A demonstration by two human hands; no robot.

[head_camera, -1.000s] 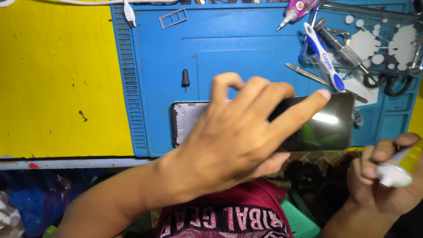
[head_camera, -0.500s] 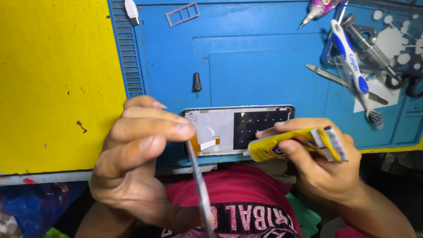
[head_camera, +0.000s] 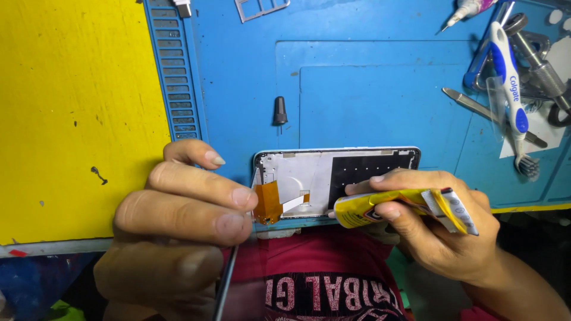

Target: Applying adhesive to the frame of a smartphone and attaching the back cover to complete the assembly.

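A phone frame (head_camera: pixel 309 172) lies face-open at the near edge of the blue work mat (head_camera: pixel 369 89), showing a white inner plate and a black patch. My left hand (head_camera: pixel 178 226) grips the dark display panel (head_camera: pixel 223 291), which is tilted up and seen edge-on at the frame's left end. An orange flex cable (head_camera: pixel 267 202) runs from the panel to the frame. My right hand (head_camera: pixel 440 238) holds a yellow glue tube (head_camera: pixel 392 208) lying sideways over the frame's lower right part, its front end pointing left.
A small black cap (head_camera: pixel 279 111) stands on the mat behind the frame. At the right lie a blue-and-white toothbrush (head_camera: pixel 511 89), a metal pry tool (head_camera: pixel 476 104) and other tools. A card tray (head_camera: pixel 262 7) is at the back. A yellow surface (head_camera: pixel 71 119) adjoins on the left.
My left hand lifted the display panel off the frame and swung it up to the left. My right hand brought the glue tube in over the exposed frame.
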